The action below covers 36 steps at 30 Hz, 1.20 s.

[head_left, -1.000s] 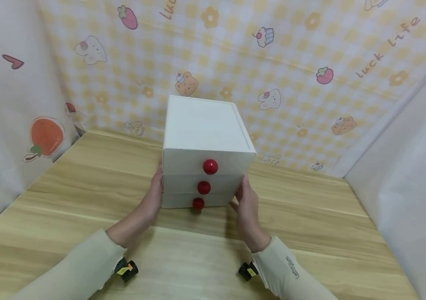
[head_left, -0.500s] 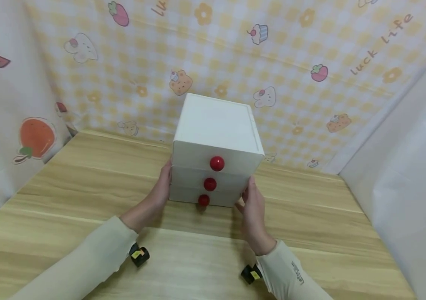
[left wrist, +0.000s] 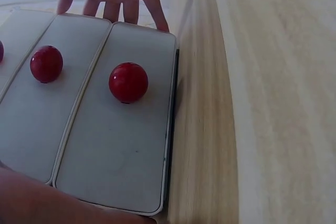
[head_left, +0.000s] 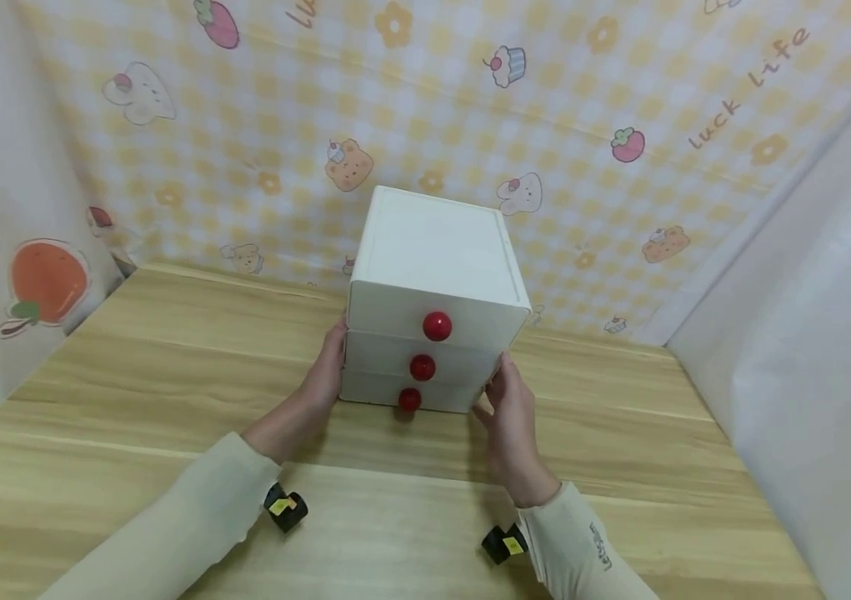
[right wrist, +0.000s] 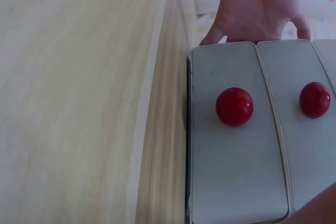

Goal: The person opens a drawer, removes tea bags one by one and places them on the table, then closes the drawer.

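Note:
A white three-drawer cabinet (head_left: 440,242) stands on the wooden table, all its drawers pushed in. Each drawer front carries a round red knob (head_left: 437,326). My left hand (head_left: 322,375) lies against the cabinet's left side, with most of its fingers hidden behind that wall in the head view. On the opposite side, my right hand (head_left: 511,417) touches the lower right edge. The left wrist view shows the right hand's fingers (left wrist: 152,9) spread and fairly straight along the side. In the right wrist view the left palm (right wrist: 260,9) faces the other side.
The wooden tabletop (head_left: 620,433) extends around the cabinet. A yellow checked cloth (head_left: 425,108) with cartoon prints hangs close behind it. Whitish sheets border the table at left and right (head_left: 793,333). A small black wrist camera (head_left: 286,507) sits below each sleeve.
Between my hands, the cabinet has shifted right and turned slightly, mostly in the first half second. Both hands moved along with it. The head view has also swung a little to the right.

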Each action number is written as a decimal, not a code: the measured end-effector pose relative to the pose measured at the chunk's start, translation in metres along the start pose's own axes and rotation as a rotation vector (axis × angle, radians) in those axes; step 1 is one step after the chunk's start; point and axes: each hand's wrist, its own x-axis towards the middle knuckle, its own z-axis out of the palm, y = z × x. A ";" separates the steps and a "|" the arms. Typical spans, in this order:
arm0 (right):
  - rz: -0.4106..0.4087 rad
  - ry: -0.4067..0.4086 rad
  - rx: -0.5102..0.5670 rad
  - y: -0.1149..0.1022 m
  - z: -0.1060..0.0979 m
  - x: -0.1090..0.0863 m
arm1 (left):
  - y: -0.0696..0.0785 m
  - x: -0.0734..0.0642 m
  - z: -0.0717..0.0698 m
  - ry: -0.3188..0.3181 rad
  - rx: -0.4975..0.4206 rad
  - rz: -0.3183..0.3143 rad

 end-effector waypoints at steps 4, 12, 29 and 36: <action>0.010 0.012 0.022 0.000 -0.002 0.002 | 0.002 0.002 0.000 0.004 0.004 -0.052; -0.004 0.006 0.030 -0.002 -0.005 0.008 | 0.004 0.007 0.002 -0.004 -0.005 -0.067; 0.007 -0.036 -0.002 -0.002 -0.017 0.019 | 0.000 0.021 0.004 -0.009 0.027 -0.102; 0.000 -0.058 0.003 -0.004 -0.019 0.019 | 0.001 0.024 0.002 0.001 0.044 -0.117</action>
